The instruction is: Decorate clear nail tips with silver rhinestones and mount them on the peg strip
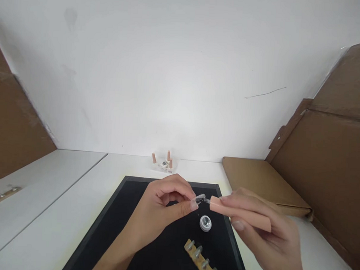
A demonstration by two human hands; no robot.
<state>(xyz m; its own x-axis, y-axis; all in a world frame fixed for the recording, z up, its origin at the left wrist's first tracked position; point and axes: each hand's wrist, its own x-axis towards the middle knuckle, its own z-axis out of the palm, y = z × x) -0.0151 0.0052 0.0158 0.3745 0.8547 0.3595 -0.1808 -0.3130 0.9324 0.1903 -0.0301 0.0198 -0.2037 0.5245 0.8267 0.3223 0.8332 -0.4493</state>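
Observation:
My left hand (161, 206) pinches a clear artificial nail tip (200, 197) between thumb and forefinger. In my right hand (268, 230) is a nail polish brush (240, 213) with a long peach-coloured cap handle, gripped between thumb and fingers. The dark brush end meets the nail tip, with dark material showing there. Below lies a small round white-rimmed jar (205, 223) with dark, shiny contents. Nearer to me, a wooden strip (202, 261) bears several clear nail tips in a row and runs out at the bottom edge.
A black mat (160, 249) covers the white table under both hands. Behind it, peach-capped nail polish bottles (154, 158) stand in a clear holder. A flat cardboard box (261, 180) lies at the right, and another strip (4, 197) with small pieces rests far left.

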